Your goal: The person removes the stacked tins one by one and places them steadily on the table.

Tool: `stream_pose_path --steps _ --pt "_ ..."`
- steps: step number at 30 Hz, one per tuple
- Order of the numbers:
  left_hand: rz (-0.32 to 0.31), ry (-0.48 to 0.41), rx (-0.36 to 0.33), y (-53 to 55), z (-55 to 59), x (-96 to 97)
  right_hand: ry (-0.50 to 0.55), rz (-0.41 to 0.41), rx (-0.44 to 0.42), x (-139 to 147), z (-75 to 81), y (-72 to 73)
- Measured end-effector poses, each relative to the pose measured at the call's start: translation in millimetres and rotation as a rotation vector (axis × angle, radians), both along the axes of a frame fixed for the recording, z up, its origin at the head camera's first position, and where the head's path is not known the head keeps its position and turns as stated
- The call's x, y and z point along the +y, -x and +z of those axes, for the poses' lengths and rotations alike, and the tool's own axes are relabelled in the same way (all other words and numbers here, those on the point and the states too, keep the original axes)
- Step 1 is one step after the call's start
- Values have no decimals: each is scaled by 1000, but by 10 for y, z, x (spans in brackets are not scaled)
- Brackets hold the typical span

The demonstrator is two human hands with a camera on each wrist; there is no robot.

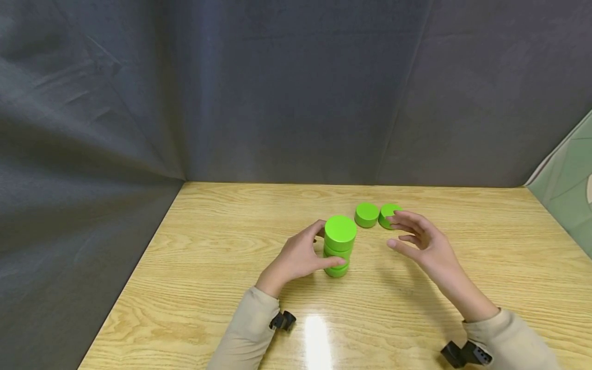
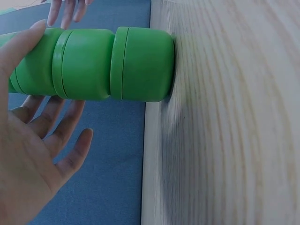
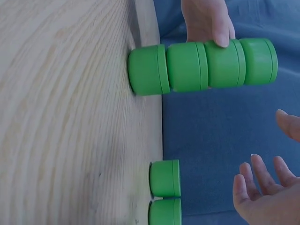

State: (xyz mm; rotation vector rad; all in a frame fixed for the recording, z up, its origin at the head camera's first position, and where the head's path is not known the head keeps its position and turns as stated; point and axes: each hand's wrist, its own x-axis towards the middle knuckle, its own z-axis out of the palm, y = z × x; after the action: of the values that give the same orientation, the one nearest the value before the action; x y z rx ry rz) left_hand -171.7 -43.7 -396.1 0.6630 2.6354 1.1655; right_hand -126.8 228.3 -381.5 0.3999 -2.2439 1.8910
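A stack of several round green lidded jars (image 1: 340, 234) stands upright on the table, one on top of another. My left hand (image 1: 300, 254) holds the stack around its middle from the left; the thumb (image 3: 220, 33) lies on the near side and the other fingers (image 2: 65, 124) reach round behind. My right hand (image 1: 427, 246) is raised to the right of the stack, apart from it, with loosely bent fingers and nothing in it. In the head view its fingertips overlap a single green jar (image 1: 387, 211). Close beside that jar sits another single green jar (image 1: 367, 215).
The wooden table (image 1: 222, 246) reaches to a dark grey cloth screen (image 1: 296, 103) at the back and another on the left. A pale green surface (image 1: 569, 169) shows past the table's right edge. Each sleeve carries a black wrist device (image 1: 466, 354).
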Motion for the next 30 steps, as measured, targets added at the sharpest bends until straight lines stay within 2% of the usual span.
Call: stream_pose_path --steps 15,30 --pt "-11 -19 1 5 -18 0 -38 51 60 -193 75 -54" --pt "-9 -21 5 -1 -18 -1 -103 64 14 -389 139 -52"
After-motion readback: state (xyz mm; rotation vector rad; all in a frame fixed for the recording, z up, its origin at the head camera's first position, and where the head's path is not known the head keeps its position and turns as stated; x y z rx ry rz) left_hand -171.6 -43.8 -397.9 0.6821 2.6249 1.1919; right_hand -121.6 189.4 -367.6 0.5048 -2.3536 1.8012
